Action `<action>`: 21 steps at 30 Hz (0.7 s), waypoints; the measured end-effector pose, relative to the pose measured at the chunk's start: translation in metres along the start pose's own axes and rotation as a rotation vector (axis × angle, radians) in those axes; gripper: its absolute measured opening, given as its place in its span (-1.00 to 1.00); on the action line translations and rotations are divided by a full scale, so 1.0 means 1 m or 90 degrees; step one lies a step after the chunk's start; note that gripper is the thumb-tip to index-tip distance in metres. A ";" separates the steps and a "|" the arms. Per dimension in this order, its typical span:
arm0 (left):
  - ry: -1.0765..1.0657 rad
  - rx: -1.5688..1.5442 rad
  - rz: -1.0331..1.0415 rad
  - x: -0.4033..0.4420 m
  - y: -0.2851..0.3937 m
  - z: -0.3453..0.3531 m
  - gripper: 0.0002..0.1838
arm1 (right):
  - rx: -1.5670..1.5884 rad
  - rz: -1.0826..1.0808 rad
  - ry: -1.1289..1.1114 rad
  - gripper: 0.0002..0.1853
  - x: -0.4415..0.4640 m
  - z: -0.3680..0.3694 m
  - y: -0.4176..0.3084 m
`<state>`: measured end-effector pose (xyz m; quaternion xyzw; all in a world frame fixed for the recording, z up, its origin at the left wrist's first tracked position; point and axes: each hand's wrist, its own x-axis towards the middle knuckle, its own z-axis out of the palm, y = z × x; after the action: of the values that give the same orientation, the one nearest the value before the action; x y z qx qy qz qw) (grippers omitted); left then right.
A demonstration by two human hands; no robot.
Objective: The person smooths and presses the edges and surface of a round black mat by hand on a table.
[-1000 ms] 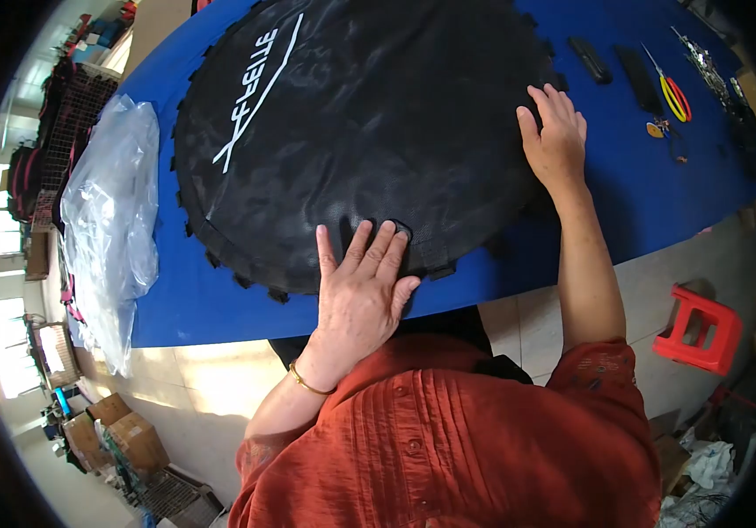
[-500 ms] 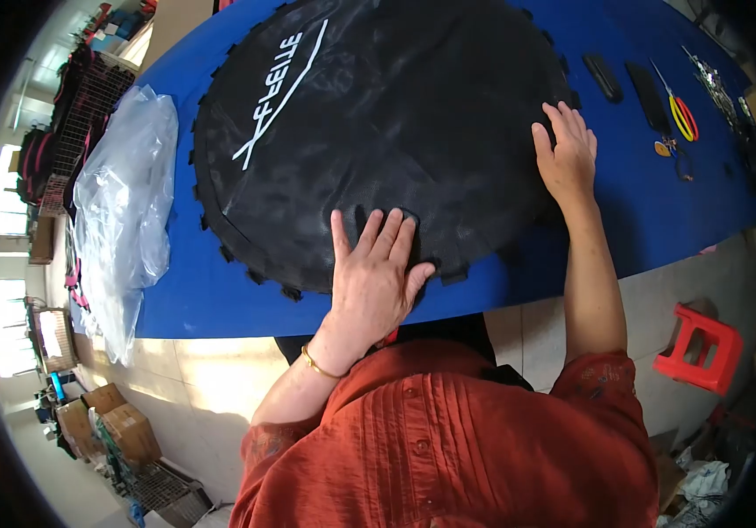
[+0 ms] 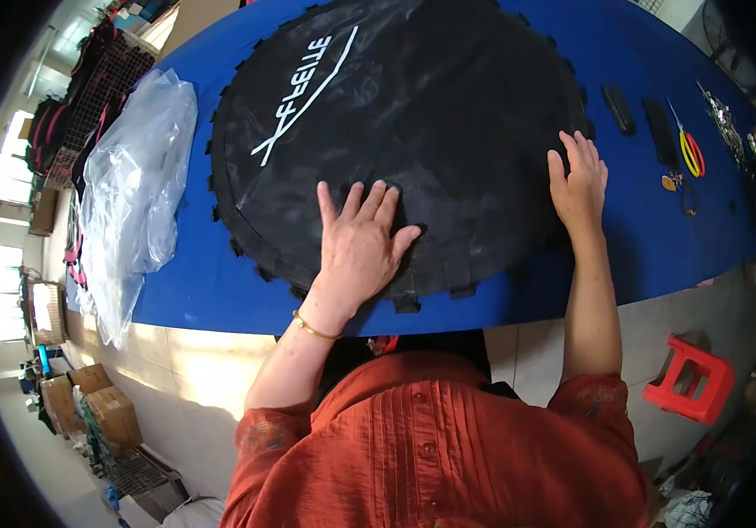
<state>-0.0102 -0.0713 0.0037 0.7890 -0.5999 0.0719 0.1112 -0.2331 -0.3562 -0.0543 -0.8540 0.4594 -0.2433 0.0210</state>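
Note:
A large round black trampoline mat point(image 3: 448, 114) with white lettering and small tabs round its rim lies flat on the blue table point(image 3: 193, 295). My left hand point(image 3: 360, 238) rests palm down on the near part of the mat, fingers spread. At the mat's right edge is my right hand point(image 3: 582, 189), its fingers stretched out and touching the rim or just over it; exact contact is hard to see. Neither hand holds anything.
Left of the mat lies a clear plastic bag point(image 3: 145, 176). On the right are a black oblong object point(image 3: 619, 110), scissors with red and yellow handles point(image 3: 692, 154) and a pile of small metal parts point(image 3: 723, 119). A red stool point(image 3: 690, 378) stands on the floor.
My left hand has slid farther in over the mat and slightly left. My right hand stays by the right edge, a little lower in view. The camera view has shifted slightly.

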 end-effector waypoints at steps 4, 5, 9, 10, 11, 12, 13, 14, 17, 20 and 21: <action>-0.039 0.004 -0.053 -0.031 -0.013 -0.013 -0.32 | -0.015 0.011 -0.009 -0.49 0.001 -0.001 -0.002; -0.049 0.007 -0.064 -0.037 -0.014 -0.016 -0.31 | -0.028 0.018 -0.017 -0.49 0.001 -0.002 -0.003; -0.042 0.001 -0.074 -0.032 -0.021 -0.016 -0.30 | -0.025 0.004 -0.020 -0.49 0.002 -0.003 -0.004; -0.027 0.006 -0.068 -0.025 -0.025 -0.012 -0.29 | -0.016 0.009 -0.021 -0.49 0.002 -0.004 -0.005; -0.023 0.007 -0.076 -0.018 -0.028 -0.008 -0.29 | -0.007 0.014 -0.022 -0.49 0.002 -0.006 -0.005; -0.008 0.009 -0.065 -0.011 -0.030 -0.004 -0.29 | -0.013 0.012 -0.023 -0.49 0.002 -0.005 -0.004; 0.006 0.010 -0.053 -0.004 -0.033 0.000 -0.29 | -0.012 0.004 -0.023 -0.49 0.003 -0.005 -0.003; 0.015 0.014 -0.045 0.001 -0.034 0.003 -0.28 | -0.011 0.005 -0.025 -0.49 0.003 -0.006 -0.002; 0.013 0.017 -0.046 0.003 -0.034 0.005 -0.27 | -0.001 0.006 -0.021 -0.49 0.002 -0.007 -0.004; -0.012 0.014 -0.052 -0.013 -0.031 -0.003 -0.26 | 0.005 0.020 -0.045 -0.48 0.003 -0.009 -0.004; -0.027 0.014 -0.056 -0.021 -0.030 -0.006 -0.26 | 0.000 0.022 -0.050 -0.48 0.004 -0.010 -0.005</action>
<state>0.0131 -0.0423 0.0013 0.8172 -0.5660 0.0567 0.0928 -0.2322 -0.3545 -0.0428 -0.8548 0.4730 -0.2090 0.0436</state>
